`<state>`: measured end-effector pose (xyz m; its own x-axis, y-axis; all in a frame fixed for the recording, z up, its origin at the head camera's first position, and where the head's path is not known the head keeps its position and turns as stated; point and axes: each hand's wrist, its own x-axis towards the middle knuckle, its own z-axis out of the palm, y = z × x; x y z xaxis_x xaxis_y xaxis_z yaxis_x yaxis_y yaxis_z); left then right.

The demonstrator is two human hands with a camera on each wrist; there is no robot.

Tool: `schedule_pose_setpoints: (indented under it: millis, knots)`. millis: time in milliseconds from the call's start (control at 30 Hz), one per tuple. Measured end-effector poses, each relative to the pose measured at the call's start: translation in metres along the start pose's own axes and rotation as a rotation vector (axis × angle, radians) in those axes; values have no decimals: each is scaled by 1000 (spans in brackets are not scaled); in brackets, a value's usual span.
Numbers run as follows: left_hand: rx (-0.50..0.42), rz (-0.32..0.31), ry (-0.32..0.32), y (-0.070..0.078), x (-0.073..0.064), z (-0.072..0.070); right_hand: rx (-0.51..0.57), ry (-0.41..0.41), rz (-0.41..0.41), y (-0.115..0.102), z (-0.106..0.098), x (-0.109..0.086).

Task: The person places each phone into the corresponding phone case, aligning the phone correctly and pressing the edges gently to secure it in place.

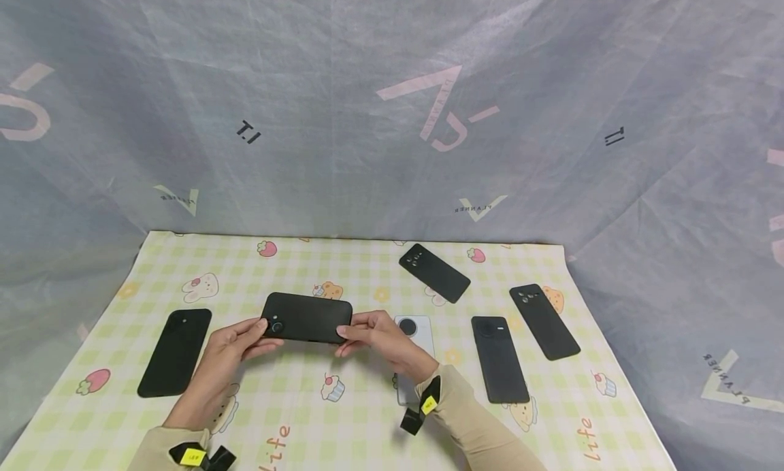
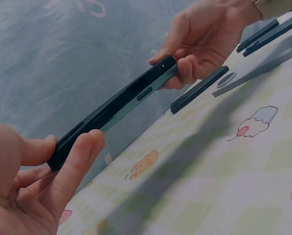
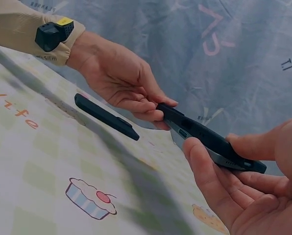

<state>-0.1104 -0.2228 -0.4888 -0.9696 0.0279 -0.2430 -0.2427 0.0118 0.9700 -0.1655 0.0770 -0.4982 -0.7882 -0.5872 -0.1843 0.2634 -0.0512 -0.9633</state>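
Above the table, both hands hold a smartphone in a black case point(image 1: 309, 316) level by its two short ends, its back with the camera lens facing up. My left hand point(image 1: 229, 348) pinches the camera end, thumb on top and fingers below. At the other end, my right hand point(image 1: 380, 338) grips with its thumb over the black back. In the left wrist view, a teal-grey side of the phone point(image 2: 131, 104) shows beneath the black case edge point(image 2: 114, 105), with a side button on it. The right wrist view shows a port-like slot on the opposite long side.
A black phone point(image 1: 175, 352) lies left of my left hand. Under my right forearm is a white phone point(image 1: 424, 331) with a round camera, partly covered. Further right lie a dark phone point(image 1: 501, 359) and two black phone-shaped pieces point(image 1: 545, 321). A grey curtain point(image 1: 343, 151) hangs behind the checked tablecloth.
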Motion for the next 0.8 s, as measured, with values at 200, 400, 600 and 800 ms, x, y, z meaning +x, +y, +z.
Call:
schedule_pose_setpoints:
  millis: [200, 400, 600, 800]
  knots:
    - [-8, 15, 5, 0, -2, -1, -2, -8, -8, -1, 1, 0]
    - [4, 15, 11, 0, -2, -1, 3, -12, -2, -2, 1, -1]
    - [22, 27, 17, 1, -2, -1, 7, -12, 3, -3, 1, -1]
    - [27, 4, 13, 2, -3, -1, -4, -15, 6, -4, 1, -2]
